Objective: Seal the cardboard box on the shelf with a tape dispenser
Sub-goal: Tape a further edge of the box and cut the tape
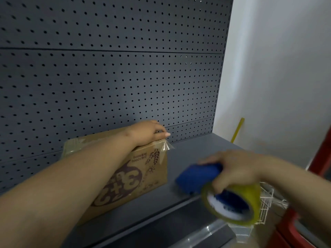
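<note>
A brown printed cardboard box (143, 172) stands on the dark grey shelf (188, 158), against the pegboard back. My left hand (148, 131) lies flat on the box's top right corner, fingers pressing down. A loose end of clear tape (167, 146) sticks out from that corner. To the right of the box, my right hand (236, 169) grips a blue tape dispenser (198, 178) with a yellowish tape roll (231, 203), held blurred above the shelf's front edge and apart from the box.
A dark perforated pegboard (111, 77) backs the shelf. A white wall (277, 68) is on the right, with a yellow stick (237, 129) leaning there. A white wire basket (266, 203) and a red frame (320, 158) sit at lower right.
</note>
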A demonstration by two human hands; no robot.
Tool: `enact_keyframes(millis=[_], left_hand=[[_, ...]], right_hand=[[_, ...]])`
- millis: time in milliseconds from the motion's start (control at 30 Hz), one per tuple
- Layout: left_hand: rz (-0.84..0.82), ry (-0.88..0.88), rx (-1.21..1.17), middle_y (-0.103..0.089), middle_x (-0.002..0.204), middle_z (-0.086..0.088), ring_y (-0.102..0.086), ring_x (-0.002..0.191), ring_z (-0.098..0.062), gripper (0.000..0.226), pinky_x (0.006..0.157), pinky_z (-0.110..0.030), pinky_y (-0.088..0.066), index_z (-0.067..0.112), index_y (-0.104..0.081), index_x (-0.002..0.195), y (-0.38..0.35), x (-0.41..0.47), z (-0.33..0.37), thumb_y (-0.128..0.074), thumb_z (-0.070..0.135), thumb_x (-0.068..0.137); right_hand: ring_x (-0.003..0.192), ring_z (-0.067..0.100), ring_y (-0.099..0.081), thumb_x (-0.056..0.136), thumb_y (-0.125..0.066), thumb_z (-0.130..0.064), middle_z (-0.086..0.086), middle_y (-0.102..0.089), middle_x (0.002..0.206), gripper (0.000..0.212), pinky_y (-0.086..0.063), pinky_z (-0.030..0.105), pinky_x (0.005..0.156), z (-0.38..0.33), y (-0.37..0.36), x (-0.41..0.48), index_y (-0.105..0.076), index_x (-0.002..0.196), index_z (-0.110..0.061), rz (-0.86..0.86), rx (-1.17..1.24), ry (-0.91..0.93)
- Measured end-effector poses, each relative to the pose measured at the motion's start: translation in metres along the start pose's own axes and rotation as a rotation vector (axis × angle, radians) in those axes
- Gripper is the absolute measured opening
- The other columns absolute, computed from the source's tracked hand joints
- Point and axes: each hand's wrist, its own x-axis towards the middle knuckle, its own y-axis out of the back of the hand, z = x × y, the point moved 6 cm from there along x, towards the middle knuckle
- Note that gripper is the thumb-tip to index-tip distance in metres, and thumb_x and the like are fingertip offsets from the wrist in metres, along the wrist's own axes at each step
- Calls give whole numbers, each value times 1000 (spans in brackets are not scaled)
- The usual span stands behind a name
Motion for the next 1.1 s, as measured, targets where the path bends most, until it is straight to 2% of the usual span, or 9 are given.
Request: enact_keyframes(millis=[67,167,233,300,467,600,767,967,1100], left_hand=[[9,-61,-74,-65,118,4,-58,110,-14,40,100,-37,-44,27,-66,112,1,-6,7,-43,52,90],[-19,-35,-133,-68,114,9,-62,105,-11,44,98,-36,-46,33,-67,108,3,-13,8,-37,58,89],[-28,-54,-97,-69,110,13,-62,102,-9,51,98,-38,-47,36,-67,104,3,-14,9,-32,67,84],[-27,-115,-28,-68,108,15,-63,100,-6,51,98,-37,-47,35,-68,103,2,-15,13,-33,68,83],[-88,-215,122,-65,112,12,-60,100,-6,30,95,-32,-47,32,-66,109,0,-15,28,-43,45,92],[-117,-285,98,-67,107,12,-59,100,-8,24,95,-36,-47,30,-66,104,-6,-9,27,-47,39,92],[-164,-294,-38,-65,101,7,-59,101,-13,27,94,-39,-48,26,-69,100,-7,-5,24,-56,44,86],[-137,-282,-23,-61,85,10,-57,100,-14,15,93,-42,-46,27,-67,89,-10,-3,24,-58,38,85],[-108,-264,56,-67,104,11,-53,107,-11,19,97,-39,-42,27,-65,99,-7,-4,27,-51,28,85]], right_hand=[[98,11,-61,51,-75,-41,-11,-65,111,71,-47,29,91,11,33,-3,-57,120,-45,111,173,34],[91,7,-58,50,-73,-41,-11,-62,111,73,-44,28,83,21,67,4,-55,121,-45,301,344,42],[92,12,-57,60,-77,-41,-9,-58,116,76,-42,29,80,24,78,17,-49,130,-43,455,324,4],[96,16,-53,67,-73,-41,-7,-55,123,77,-41,29,78,23,81,31,-41,137,-44,611,262,-28],[97,19,-51,69,-70,-41,0,-57,123,81,-43,30,73,8,78,68,-35,142,-39,797,285,-30],[92,18,-50,68,-68,-46,4,-58,117,83,-44,31,71,4,79,97,-33,142,-39,837,260,-67],[90,20,-49,68,-67,-45,7,-58,114,84,-45,31,71,4,75,130,-32,143,-36,802,257,-118],[98,26,-57,69,-65,-50,10,-59,118,85,-48,34,75,10,60,176,-29,145,-36,722,193,-166],[100,28,-58,68,-66,-51,12,-55,120,90,-52,38,81,16,46,202,-24,146,-37,611,137,-160]])
